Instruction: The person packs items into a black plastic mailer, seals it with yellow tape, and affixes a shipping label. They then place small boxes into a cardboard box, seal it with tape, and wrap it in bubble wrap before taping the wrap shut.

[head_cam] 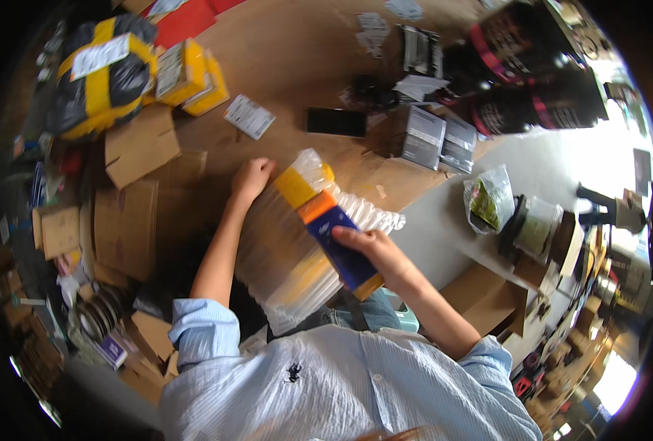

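Observation:
My right hand [373, 251] grips a long dark-blue box [340, 242] with an orange band and a yellow far end, held slantwise over clear inflated air-column wrap [288, 259]. The wrap lies before me at the table edge, and something yellow shows through it. My left hand [253, 175] is curled beside the wrap's upper left side; whether its fingers pinch anything is hidden. A black phone [336, 122] and a printed label [249, 116] lie beyond my hands on the brown tabletop [288, 66].
At left are a black parcel with yellow tape [100, 77], yellow boxes [186, 74] and cardboard [141, 146]. Black tubs [525, 49] and grey boxes [425, 138] stand at right. An open carton [486, 297] is beside my right arm. Another person [624, 212] stands far right.

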The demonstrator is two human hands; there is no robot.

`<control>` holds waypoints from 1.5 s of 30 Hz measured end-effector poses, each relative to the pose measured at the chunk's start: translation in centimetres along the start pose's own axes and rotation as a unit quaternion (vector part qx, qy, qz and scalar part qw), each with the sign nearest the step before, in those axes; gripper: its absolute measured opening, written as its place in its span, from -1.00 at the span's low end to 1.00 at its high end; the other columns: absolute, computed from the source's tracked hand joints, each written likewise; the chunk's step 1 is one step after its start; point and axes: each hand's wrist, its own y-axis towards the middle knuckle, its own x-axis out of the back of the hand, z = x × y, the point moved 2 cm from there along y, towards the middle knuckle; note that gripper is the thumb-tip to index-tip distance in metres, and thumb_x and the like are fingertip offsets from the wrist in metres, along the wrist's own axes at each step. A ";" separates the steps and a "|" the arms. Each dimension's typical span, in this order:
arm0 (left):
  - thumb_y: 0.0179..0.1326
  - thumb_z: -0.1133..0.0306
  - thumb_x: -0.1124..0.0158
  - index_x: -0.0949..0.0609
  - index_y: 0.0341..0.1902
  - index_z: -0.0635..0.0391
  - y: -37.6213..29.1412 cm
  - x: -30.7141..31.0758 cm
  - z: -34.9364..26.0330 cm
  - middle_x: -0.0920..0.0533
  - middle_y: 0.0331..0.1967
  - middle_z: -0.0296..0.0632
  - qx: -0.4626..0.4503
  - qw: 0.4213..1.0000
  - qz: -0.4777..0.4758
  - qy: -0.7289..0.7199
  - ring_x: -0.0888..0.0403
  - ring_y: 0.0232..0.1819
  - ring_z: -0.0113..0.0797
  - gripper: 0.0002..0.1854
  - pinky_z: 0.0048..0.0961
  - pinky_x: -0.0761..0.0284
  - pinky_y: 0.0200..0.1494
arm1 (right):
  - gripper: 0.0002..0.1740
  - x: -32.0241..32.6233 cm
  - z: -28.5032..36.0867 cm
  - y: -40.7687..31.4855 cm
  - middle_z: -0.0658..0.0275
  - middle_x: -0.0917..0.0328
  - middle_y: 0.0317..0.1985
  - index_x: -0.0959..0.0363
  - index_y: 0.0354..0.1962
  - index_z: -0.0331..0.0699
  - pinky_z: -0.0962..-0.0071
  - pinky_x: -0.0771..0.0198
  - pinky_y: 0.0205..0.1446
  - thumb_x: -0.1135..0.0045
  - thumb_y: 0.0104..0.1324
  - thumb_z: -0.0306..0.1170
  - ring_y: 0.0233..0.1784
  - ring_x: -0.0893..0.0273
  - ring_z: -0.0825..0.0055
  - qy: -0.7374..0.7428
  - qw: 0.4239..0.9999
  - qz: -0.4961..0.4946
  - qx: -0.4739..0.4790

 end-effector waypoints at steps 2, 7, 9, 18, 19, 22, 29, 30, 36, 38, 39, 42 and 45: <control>0.38 0.09 -0.09 -0.63 0.10 0.05 -6.2 2.3 -4.0 -0.72 -0.21 0.02 -0.066 0.976 -0.204 0.021 -0.69 -0.12 0.02 -0.62 -0.15 -0.57 -0.10 | -0.32 -0.6 1.4 1.3 0.14 -0.63 -0.43 -0.56 -0.21 -0.47 0.53 -0.59 -0.39 -0.38 0.17 0.09 -0.51 -0.64 0.45 -0.006 0.999 0.038 0.020; 0.20 -0.08 -0.27 -0.24 0.49 0.12 -22.0 1.7 -13.6 -0.16 0.50 0.13 -0.039 0.959 -0.242 0.141 -0.06 0.55 0.04 -0.12 0.36 0.16 0.45 | -0.32 -2.4 5.3 3.3 0.14 -0.65 -0.24 -0.55 -0.08 -0.40 0.50 -0.59 -0.18 -0.34 0.20 0.10 -0.30 -0.64 0.47 -0.034 0.996 0.076 0.011; -0.06 -0.23 -0.44 -0.16 0.54 0.01 -24.1 -1.0 -15.8 -0.10 0.50 0.22 0.003 0.957 -0.224 0.185 0.02 0.57 0.16 0.14 0.52 0.23 0.39 | -0.31 -2.9 5.9 3.6 0.15 -0.64 -0.22 -0.53 -0.06 -0.39 0.49 -0.59 -0.15 -0.33 0.20 0.10 -0.27 -0.64 0.48 -0.018 0.996 0.090 0.015; -0.29 -0.05 -0.63 -0.12 0.55 -0.03 -21.4 -1.8 -13.2 -0.35 0.33 0.17 0.062 0.945 -0.249 0.201 -0.41 0.30 0.13 0.28 0.11 -0.28 0.29 | -0.36 -0.1 3.6 0.5 0.18 -0.62 -0.46 -0.54 -0.19 -0.48 0.53 -0.53 -0.44 -0.13 0.38 0.08 -0.57 -0.60 0.46 -0.085 0.987 0.117 0.064; -0.26 -0.03 -0.60 -0.13 0.54 0.00 -21.4 -0.8 -13.1 -0.41 0.28 0.16 0.033 0.939 -0.279 0.197 -0.48 0.22 0.11 0.24 0.00 -0.35 0.26 | -0.35 1.1 2.8 -0.2 0.18 -0.61 -0.47 -0.54 -0.18 -0.47 0.53 -0.52 -0.45 -0.13 0.38 0.09 -0.59 -0.60 0.45 -0.088 0.987 0.115 0.074; -0.19 0.05 -0.56 -0.20 0.51 0.04 -20.3 2.6 -12.0 -0.49 0.25 0.14 0.021 0.958 -0.245 0.149 -0.55 0.17 0.19 0.14 -0.05 -0.51 0.16 | -0.31 5.2 -0.7 -1.8 0.18 -0.62 -0.47 -0.53 -0.16 -0.48 0.54 -0.53 -0.44 -0.15 0.36 0.13 -0.58 -0.61 0.45 -0.115 0.987 0.094 0.065; -0.14 0.12 -0.59 -0.35 0.41 0.11 -15.6 10.9 -5.2 -0.58 0.20 0.04 -0.019 0.995 -0.090 -0.036 -0.57 0.24 -0.05 -0.01 -0.22 -0.44 0.29 | -0.20 7.7 -7.8 9.3 0.20 -0.65 -0.37 -0.56 -0.12 -0.51 0.53 -0.54 -0.31 -0.26 0.23 0.21 -0.42 -0.63 0.53 -0.200 0.975 0.075 0.065; -0.11 0.16 -0.57 -0.35 0.40 0.18 -14.9 11.5 -4.5 -0.56 0.23 0.01 -0.005 0.994 -0.063 -0.089 -0.53 0.27 -0.18 -0.04 -0.29 -0.39 0.33 | -0.21 7.1 -7.8 10.9 0.21 -0.65 -0.37 -0.58 -0.13 -0.50 0.53 -0.53 -0.30 -0.28 0.22 0.21 -0.41 -0.62 0.55 -0.217 0.973 0.064 0.052; 0.00 0.11 -0.49 -0.37 0.43 0.13 -10.0 9.5 -1.0 -0.49 0.33 -0.10 -0.018 0.940 0.129 -0.316 -0.41 0.33 -0.32 -0.10 -0.41 -0.24 0.39 | -0.23 5.5 -6.1 6.8 0.23 -0.65 -0.37 -0.60 -0.15 -0.51 0.54 -0.53 -0.21 -0.36 0.18 0.17 -0.34 -0.61 0.55 -0.156 0.972 0.104 0.143; 0.04 0.11 -0.47 -0.34 0.46 0.13 -9.3 7.3 0.4 -0.46 0.34 -0.11 0.084 0.911 0.215 -0.341 -0.38 0.34 -0.33 -0.10 -0.41 -0.22 0.41 | -0.10 5.6 -5.6 4.1 0.13 -0.66 -0.29 -0.56 -0.07 -0.53 0.50 -0.59 -0.15 -0.31 0.14 0.27 -0.28 -0.66 0.45 -0.173 0.974 0.077 0.126; 0.05 0.05 -0.47 -0.29 0.49 0.12 -9.1 6.5 0.5 -0.45 0.35 -0.06 0.079 0.923 0.228 -0.299 -0.38 0.36 -0.28 -0.05 -0.38 -0.22 0.41 | -0.09 5.5 -5.3 3.1 0.14 -0.66 -0.28 -0.56 -0.07 -0.53 0.50 -0.59 -0.15 -0.30 0.13 0.28 -0.28 -0.66 0.45 -0.163 0.978 0.068 0.115; 0.16 0.39 -0.33 -0.30 0.49 0.05 -7.9 6.2 -1.6 -0.39 0.41 -0.01 0.044 0.956 0.150 -0.249 -0.35 0.42 -0.17 -0.22 -0.33 -0.26 0.41 | -0.07 4.6 -4.0 1.1 0.13 -0.66 -0.29 -0.55 -0.07 -0.54 0.51 -0.60 -0.15 -0.27 0.15 0.31 -0.30 -0.67 0.44 -0.195 0.973 0.014 0.124; 0.11 0.69 -0.09 -0.39 0.40 0.09 -6.8 8.7 -8.0 -0.49 0.30 -0.01 -0.193 0.974 -0.116 -0.032 -0.45 0.33 -0.09 -0.31 -0.28 -0.31 0.39 | -0.10 3.2 -2.3 0.2 0.12 -0.66 -0.29 -0.56 -0.08 -0.52 0.52 -0.62 -0.21 -0.27 0.17 0.29 -0.35 -0.68 0.44 -0.161 0.981 0.006 0.109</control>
